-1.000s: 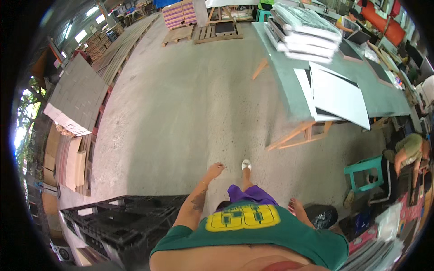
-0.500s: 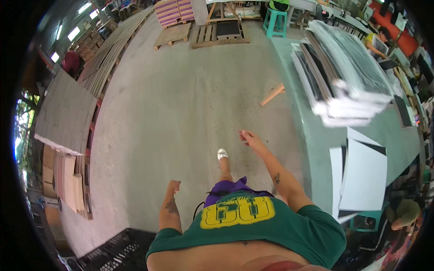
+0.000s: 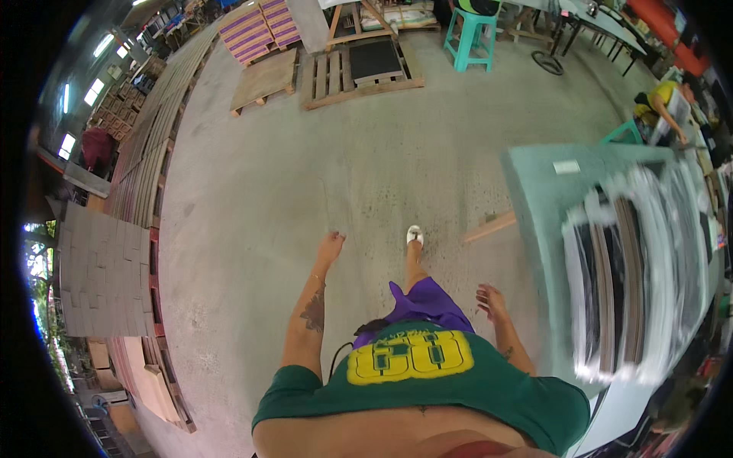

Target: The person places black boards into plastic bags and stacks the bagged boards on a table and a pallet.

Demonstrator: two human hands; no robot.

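Both my hands are free of objects as I walk across the concrete floor [image 3: 343,160]. My left hand [image 3: 330,246] swings out in front of me with its fingers loosely curled in. My right hand [image 3: 491,302] hangs near my right hip, its fingers bent but apart. Nearest to it is a green-topped table [image 3: 534,221] on my right, which it does not touch. On that table lies a stack of flat panels [image 3: 634,282], white, black and brown, wrapped in clear plastic.
A wooden leg [image 3: 490,227] juts out from under the table. Ahead are wooden pallets [image 3: 324,80], one bearing a black panel [image 3: 374,59], and a teal stool [image 3: 470,40]. Stacked grey boards [image 3: 103,271] line the left. A person in yellow [image 3: 663,103] works at the far right.
I have moved forward, so the table and stack sit nearer and lower on my right. My left hand has swung forward and my right hand back; a step has been taken.
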